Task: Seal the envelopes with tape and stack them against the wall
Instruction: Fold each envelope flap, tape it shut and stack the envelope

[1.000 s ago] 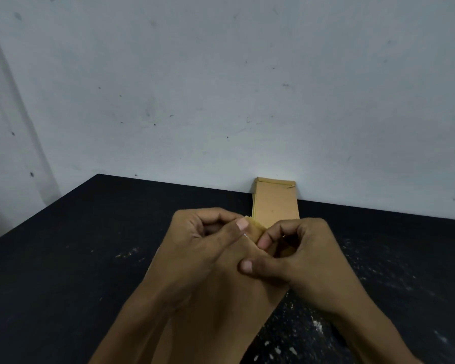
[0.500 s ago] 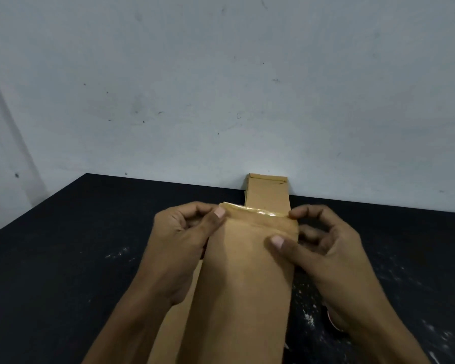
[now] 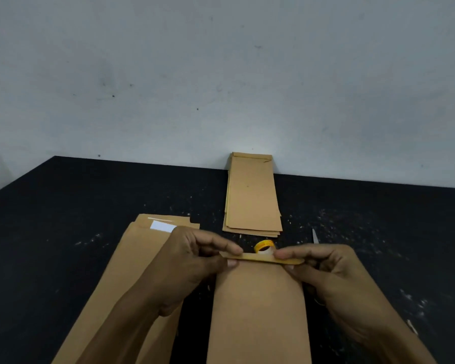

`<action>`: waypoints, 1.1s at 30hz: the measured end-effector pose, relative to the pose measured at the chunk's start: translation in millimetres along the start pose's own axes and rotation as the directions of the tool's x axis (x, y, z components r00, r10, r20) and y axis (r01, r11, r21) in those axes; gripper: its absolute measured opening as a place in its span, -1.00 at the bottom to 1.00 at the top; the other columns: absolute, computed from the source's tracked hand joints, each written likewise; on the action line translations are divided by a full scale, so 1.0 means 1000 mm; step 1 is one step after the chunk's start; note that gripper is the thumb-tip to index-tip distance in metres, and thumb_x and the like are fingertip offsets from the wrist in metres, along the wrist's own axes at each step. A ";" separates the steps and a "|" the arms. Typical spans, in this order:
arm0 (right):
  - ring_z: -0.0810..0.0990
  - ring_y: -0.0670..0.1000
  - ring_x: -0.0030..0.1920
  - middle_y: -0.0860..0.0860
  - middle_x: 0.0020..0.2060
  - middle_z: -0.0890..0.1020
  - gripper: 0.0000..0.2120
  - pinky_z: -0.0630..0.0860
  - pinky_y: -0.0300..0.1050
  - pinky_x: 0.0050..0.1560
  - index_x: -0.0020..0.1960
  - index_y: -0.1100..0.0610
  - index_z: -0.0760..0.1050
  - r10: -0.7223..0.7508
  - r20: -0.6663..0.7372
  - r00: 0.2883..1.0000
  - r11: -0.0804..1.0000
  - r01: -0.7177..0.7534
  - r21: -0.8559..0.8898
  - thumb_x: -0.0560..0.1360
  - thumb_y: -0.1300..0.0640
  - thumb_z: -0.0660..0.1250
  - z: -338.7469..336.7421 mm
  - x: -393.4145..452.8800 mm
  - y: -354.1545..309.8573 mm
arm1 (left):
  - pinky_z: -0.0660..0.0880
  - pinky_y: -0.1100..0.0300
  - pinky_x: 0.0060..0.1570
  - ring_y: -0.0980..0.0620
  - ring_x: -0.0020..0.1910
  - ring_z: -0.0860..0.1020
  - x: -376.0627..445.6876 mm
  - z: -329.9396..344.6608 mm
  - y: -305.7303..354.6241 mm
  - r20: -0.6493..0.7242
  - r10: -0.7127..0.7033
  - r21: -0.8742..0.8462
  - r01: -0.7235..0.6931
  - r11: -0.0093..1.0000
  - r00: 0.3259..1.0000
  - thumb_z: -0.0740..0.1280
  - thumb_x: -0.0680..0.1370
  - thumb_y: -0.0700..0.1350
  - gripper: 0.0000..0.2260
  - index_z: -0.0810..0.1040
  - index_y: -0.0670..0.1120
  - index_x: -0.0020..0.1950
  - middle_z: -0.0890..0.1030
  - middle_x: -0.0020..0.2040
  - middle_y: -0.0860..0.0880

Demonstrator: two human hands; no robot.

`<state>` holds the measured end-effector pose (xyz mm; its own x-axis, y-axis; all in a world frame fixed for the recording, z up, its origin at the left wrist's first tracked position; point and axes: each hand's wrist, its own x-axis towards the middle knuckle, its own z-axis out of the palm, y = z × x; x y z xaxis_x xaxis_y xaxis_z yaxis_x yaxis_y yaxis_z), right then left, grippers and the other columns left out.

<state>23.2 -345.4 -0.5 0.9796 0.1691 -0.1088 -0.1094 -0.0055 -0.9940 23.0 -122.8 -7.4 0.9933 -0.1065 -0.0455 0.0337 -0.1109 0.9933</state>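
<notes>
At the bottom centre of the frame we hold one brown envelope (image 3: 258, 311), which runs from the lower edge up to the middle. Our left hand (image 3: 192, 261) pinches its top edge at the left corner, thumb below and fingers above, and our right hand (image 3: 323, 269) pinches the same edge at the right corner, so each grip is clamped on the folded flap (image 3: 260, 258). We cannot tell whether tape already covers this flap.

To the lower left lies a pile of unsealed envelopes (image 3: 132, 271), partly under our left forearm; the one on top shows a white strip near its upper end. Just behind the flap, in the middle of the frame, stands the yellow tape roll (image 3: 264, 246), and to its right a thin pale point, maybe scissors (image 3: 315, 236), lies on the black tabletop (image 3: 63, 219).

Farther up, at centre, the stack of finished envelopes (image 3: 252, 195) touches the grey wall (image 3: 221, 74) with its far end.

We judge some risks here. If one grip lets go early, the flap may spring open. If we pull unevenly, the paper may wrinkle. When we carry the envelope forward, it may knock the tape roll, because the roll stands between us and the stack.
</notes>
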 end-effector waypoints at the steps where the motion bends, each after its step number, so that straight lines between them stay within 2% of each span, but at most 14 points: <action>1: 0.67 -0.12 -0.29 0.10 -0.21 0.74 -0.73 0.52 -0.38 -0.33 -0.12 0.23 0.74 0.014 0.002 1.000 1.000 -0.014 -0.021 0.48 0.49 0.32 -0.002 0.001 0.003 | 0.48 0.40 -0.36 0.21 -0.34 0.60 0.000 0.001 -0.002 0.002 -0.014 0.028 0.014 1.000 1.000 0.40 0.48 -0.41 -0.82 0.73 -0.17 -0.11 0.70 -0.30 0.01; 3: 0.68 -0.10 -0.24 0.10 -0.20 0.74 -0.71 0.54 -0.35 -0.27 -0.12 0.19 0.75 0.042 0.015 0.999 0.995 -0.041 -0.091 0.48 0.49 0.34 -0.005 0.002 0.008 | 0.61 0.22 -0.16 0.07 -0.16 0.66 0.002 0.000 -0.012 0.011 -0.047 0.091 0.045 0.995 0.999 0.39 0.51 -0.39 -0.77 0.76 -0.10 -0.12 0.73 -0.18 -0.03; 5: 0.69 -0.08 -0.18 0.08 -0.19 0.74 -0.69 0.59 -0.27 -0.19 -0.13 0.14 0.75 0.073 0.017 0.997 0.984 -0.070 -0.165 0.46 0.49 0.37 -0.009 0.004 0.013 | 0.59 -0.02 0.06 -0.13 -0.03 0.66 0.003 -0.001 -0.019 0.024 -0.080 0.155 0.075 0.985 0.997 0.37 0.51 -0.40 -0.69 0.76 -0.02 -0.09 0.73 -0.13 -0.05; 6: 0.70 -0.07 -0.15 0.06 -0.19 0.74 -0.68 0.62 -0.22 -0.13 -0.13 0.12 0.75 0.087 0.008 0.996 0.979 -0.084 -0.188 0.45 0.49 0.38 -0.010 0.004 0.015 | 0.58 -0.03 0.08 -0.15 -0.02 0.66 0.003 0.000 -0.022 0.028 -0.090 0.171 0.084 0.982 0.996 0.36 0.51 -0.42 -0.67 0.76 0.00 -0.08 0.74 -0.13 -0.04; 8: 0.71 -0.04 -0.10 0.02 -0.17 0.75 -0.70 0.65 -0.14 -0.01 -0.13 0.10 0.75 0.082 -0.011 0.997 0.973 -0.083 -0.216 0.44 0.46 0.40 -0.010 0.004 0.018 | 0.59 0.04 0.08 -0.04 -0.06 0.68 0.002 0.003 -0.026 0.033 -0.060 0.212 0.051 0.976 0.998 0.39 0.49 -0.39 -0.68 0.76 0.02 -0.07 0.74 -0.13 0.02; 10: 0.71 -0.08 -0.07 -0.08 -0.17 0.75 -0.74 0.64 -0.18 0.03 -0.09 0.03 0.73 -0.001 -0.022 1.000 0.955 -0.006 -0.296 0.46 0.38 0.44 -0.008 0.005 0.025 | 0.61 0.15 0.04 0.12 -0.09 0.68 0.002 0.008 -0.030 0.014 0.070 0.297 -0.071 0.952 0.997 0.45 0.48 -0.32 -0.73 0.74 0.06 -0.06 0.72 -0.13 0.14; 12: 0.66 -0.15 -0.07 -0.22 -0.17 0.71 -0.77 0.59 -0.29 -0.06 -0.03 -0.03 0.72 -0.204 -0.010 0.979 0.832 0.168 -0.529 0.47 0.29 0.46 -0.009 0.006 0.037 | 0.58 0.26 -0.04 0.19 -0.10 0.64 0.006 0.011 -0.038 0.005 0.263 0.420 -0.241 0.875 0.965 0.48 0.47 -0.28 -0.76 0.73 0.08 -0.04 0.69 -0.13 0.24; 14: 0.59 -0.17 -0.08 -0.27 -0.16 0.66 -0.81 0.52 -0.26 -0.11 0.04 -0.04 0.71 -0.396 0.086 0.914 0.576 0.320 -0.752 0.49 0.18 0.44 -0.010 0.010 0.050 | 0.53 0.26 -0.09 0.18 -0.09 0.59 0.010 0.010 -0.048 0.044 0.413 0.559 -0.365 0.745 0.910 0.45 0.47 -0.17 -0.82 0.73 0.07 0.00 0.67 -0.12 0.23; 16: 0.51 -0.17 -0.06 -0.27 -0.11 0.63 -0.79 0.51 -0.18 -0.13 0.09 -0.03 0.69 -0.437 0.158 0.885 0.419 0.356 -0.836 0.50 0.11 0.37 -0.011 0.014 0.061 | 0.52 0.16 -0.12 0.15 -0.06 0.52 0.014 0.011 -0.060 0.101 0.448 0.674 -0.392 0.626 0.888 0.38 0.48 -0.08 -0.80 0.72 0.03 0.05 0.63 -0.11 0.20; 20: 0.46 -0.11 -0.04 -0.20 -0.08 0.60 -0.77 0.47 -0.19 -0.16 0.09 0.00 0.69 -0.469 0.205 0.859 0.268 0.359 -0.894 0.46 0.20 0.46 -0.013 0.019 0.073 | 0.53 0.10 -0.18 0.09 0.00 0.43 0.016 0.011 -0.070 0.166 0.460 0.770 -0.406 0.491 0.872 0.22 0.54 0.01 -0.70 0.72 -0.02 0.07 0.56 -0.06 0.13; 25: 0.48 -0.04 0.00 -0.11 -0.03 0.56 -0.79 0.50 -0.10 -0.13 0.07 0.02 0.69 -0.490 0.202 0.848 0.202 0.336 -0.920 0.45 0.15 0.43 -0.010 0.017 0.075 | 0.54 0.00 -0.12 0.00 0.03 0.46 0.018 0.010 -0.074 0.181 0.462 0.808 -0.399 0.434 0.868 0.33 0.50 -0.07 -0.78 0.73 -0.02 0.04 0.55 -0.01 0.06; 27: 0.49 -0.03 -0.04 -0.11 -0.07 0.55 -0.80 0.48 -0.09 -0.16 0.05 0.02 0.70 -0.503 0.215 0.837 0.170 0.340 -0.925 0.44 0.18 0.47 -0.009 0.017 0.076 | 0.53 0.01 -0.15 0.01 -0.01 0.46 0.019 0.011 -0.073 0.174 0.460 0.812 -0.392 0.434 0.871 0.32 0.49 -0.06 -0.78 0.73 -0.02 0.02 0.56 -0.06 0.09; 29: 0.49 -0.02 -0.07 -0.11 -0.11 0.56 -0.78 0.47 -0.08 -0.18 0.04 0.02 0.70 -0.499 0.219 0.839 0.158 0.336 -0.929 0.42 0.22 0.50 -0.009 0.018 0.076 | 0.50 0.08 -0.13 0.06 -0.05 0.46 0.021 0.015 -0.066 0.116 0.447 0.798 -0.351 0.490 0.887 0.32 0.52 -0.05 -0.81 0.71 -0.01 0.02 0.57 -0.09 0.11; 33: 0.50 -0.01 -0.11 -0.11 -0.14 0.56 -0.80 0.43 -0.11 -0.18 0.02 0.01 0.70 -0.524 0.215 0.824 0.146 0.335 -0.931 0.44 0.21 0.44 -0.008 0.019 0.078 | 0.48 0.41 -0.17 0.15 -0.12 0.57 0.041 0.036 -0.035 -0.031 0.311 0.562 -0.241 0.791 0.950 0.42 0.54 -0.09 -0.88 0.66 -0.08 0.04 0.63 -0.13 0.08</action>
<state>35.0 -350.4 -80.3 0.8283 0.3538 0.4344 0.4695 -0.8615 -0.1936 58.0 -159.3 -47.7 0.9574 -0.1047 0.2692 -0.2748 -0.6172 0.7373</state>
